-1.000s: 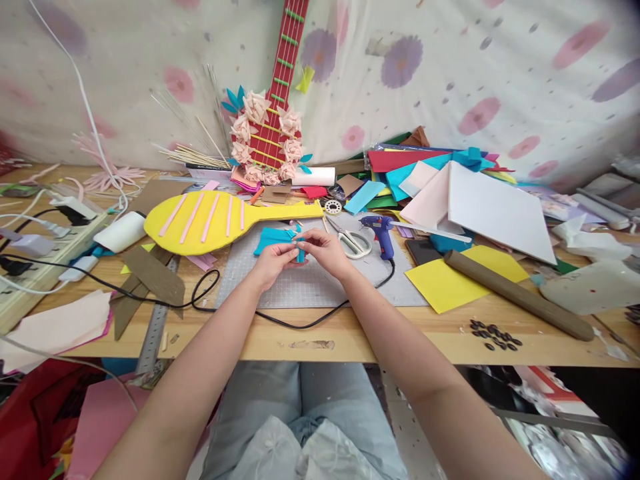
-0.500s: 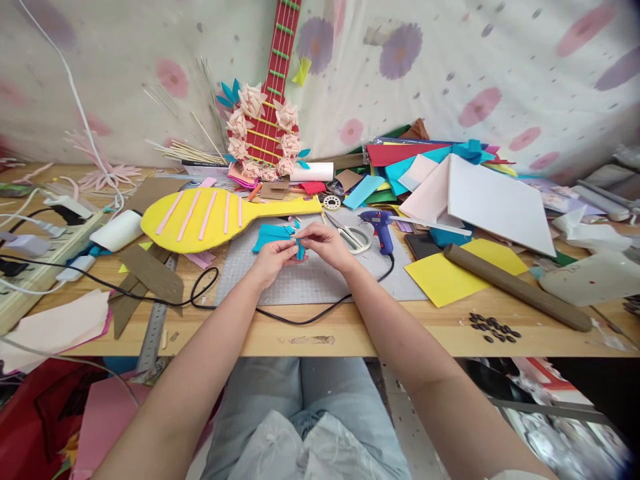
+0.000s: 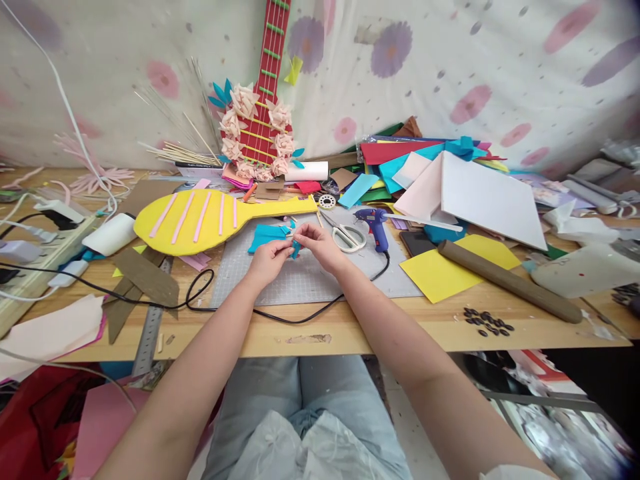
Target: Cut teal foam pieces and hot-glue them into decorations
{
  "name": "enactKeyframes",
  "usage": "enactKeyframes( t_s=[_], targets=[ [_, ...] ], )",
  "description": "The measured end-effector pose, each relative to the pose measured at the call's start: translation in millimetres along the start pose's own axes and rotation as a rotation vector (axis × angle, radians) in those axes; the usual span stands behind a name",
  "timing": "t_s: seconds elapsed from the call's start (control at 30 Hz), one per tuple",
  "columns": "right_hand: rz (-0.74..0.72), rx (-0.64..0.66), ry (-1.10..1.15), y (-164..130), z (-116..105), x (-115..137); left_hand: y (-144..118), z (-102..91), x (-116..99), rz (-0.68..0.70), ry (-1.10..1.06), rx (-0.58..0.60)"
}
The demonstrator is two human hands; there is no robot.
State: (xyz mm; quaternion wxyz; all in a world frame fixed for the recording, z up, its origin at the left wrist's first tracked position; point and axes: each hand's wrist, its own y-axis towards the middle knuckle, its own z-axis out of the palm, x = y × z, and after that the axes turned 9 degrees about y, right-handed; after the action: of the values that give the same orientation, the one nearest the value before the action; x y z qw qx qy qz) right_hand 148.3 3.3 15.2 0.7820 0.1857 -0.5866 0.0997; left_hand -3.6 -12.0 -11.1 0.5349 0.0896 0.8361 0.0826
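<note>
Head view: on the grey cutting mat (image 3: 300,287), the left hand (image 3: 270,259) and the right hand (image 3: 319,245) meet over the middle, fingertips nearly touching. Thumb and fingers of both are closed in a fine pinch on a small turquoise strip (image 3: 296,251), which sits between them above the mat; its exact folds are too small to make out. Just left of the fingers, toward the mat's far left part, lies a wider turquoise piece (image 3: 264,237); whether it joins the strip cannot be told. At the mat's far left corner rests a yellow lute-shaped form (image 3: 193,223) with pink bars, its neck running along the far edge. White-handled scissors (image 3: 350,237) lie on the mat to the right of the hands, and beside them a blue glue gun (image 3: 377,230), whose black cord (image 3: 295,322) curves past the mat's near edge and loops off to its left. Beyond the mat stands a red stringed instrument (image 3: 257,137) ringed with pale pink flowers. Right of the mat are a yellow sheet (image 3: 425,275), a brown roll (image 3: 505,280) lying partly over it and, nearer the table's front edge, a cluster of dark beads (image 3: 487,321). Left of the mat, a metal ruler (image 3: 149,333) points toward the front edge.
</note>
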Motion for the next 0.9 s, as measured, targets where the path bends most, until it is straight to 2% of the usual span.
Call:
enactKeyframes(
  t_s=[0.13,0.37,0.6,0.77,0.9],
  targets=[
    [0.084,0.045,0.042,0.1,-0.6,0.5,-0.9,-3.5,-2.6,0.04,0.031,-0.038],
    [0.087,0.004,0.039,1.2,-2.1,-2.2,-0.6,-2.1,-3.0,-0.018,-0.038,-0.035],
    [0.056,-0.071,-0.016,2.2,-1.0,-2.7,-2.5,-1.2,-10.8,-0.071,-0.175,0.078],
    [0.039,-0.075,-0.087,3.5,-2.2,-7.3,-3.1,-0.4,-15.5,-0.238,-0.359,0.131],
    [0.006,-0.056,-0.185,5.8,-1.7,-10.1,-2.9,-0.1,-16.7,-0.349,-0.381,0.1]
  ],
)
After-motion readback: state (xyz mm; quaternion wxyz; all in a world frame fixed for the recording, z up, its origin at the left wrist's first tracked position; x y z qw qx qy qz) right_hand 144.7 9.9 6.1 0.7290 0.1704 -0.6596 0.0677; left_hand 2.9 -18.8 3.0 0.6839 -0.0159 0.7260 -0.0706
